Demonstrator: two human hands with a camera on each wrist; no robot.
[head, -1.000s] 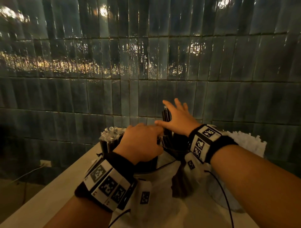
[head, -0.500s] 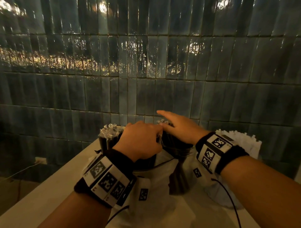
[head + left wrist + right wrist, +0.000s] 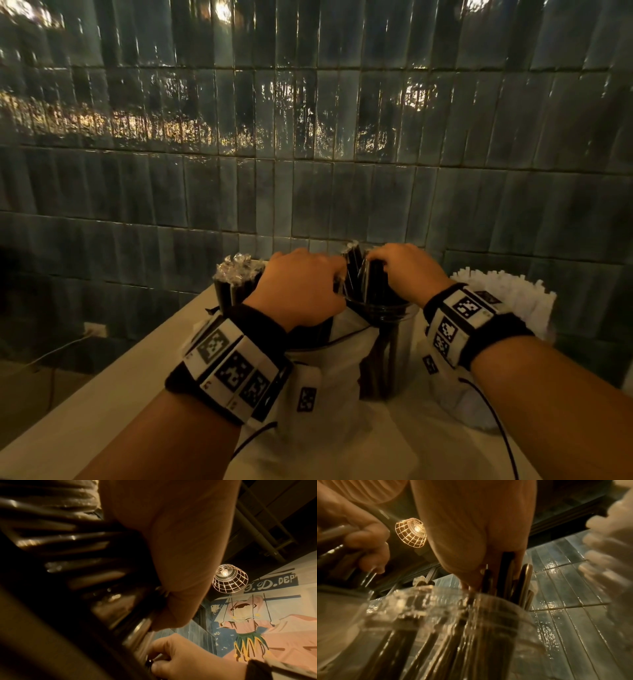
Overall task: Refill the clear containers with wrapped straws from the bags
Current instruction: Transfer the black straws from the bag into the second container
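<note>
A clear container (image 3: 387, 318) stands mid-table with black wrapped straws (image 3: 354, 270) upright in it. My right hand (image 3: 400, 267) sits on top of it, fingers curled round the straw tops (image 3: 505, 572). Just to the left, my left hand (image 3: 308, 287) grips a bundle of black straws (image 3: 332, 534) at the mouth of a white bag (image 3: 329, 370). The hands almost touch. The left wrist view shows more bagged straws (image 3: 68, 563) under my palm. The bag's inside is hidden by my wrists.
A second container full of wrapped black straws (image 3: 236, 277) stands at the far left of the white table (image 3: 102, 394). A holder of white paper-wrapped straws (image 3: 503, 298) stands at the right. A tiled wall (image 3: 308, 171) rises right behind them. The table edge drops off on the left.
My right hand came down from a raised, flat-fingered pose onto the container and curled over the straws. The left hand stayed on the bag.
</note>
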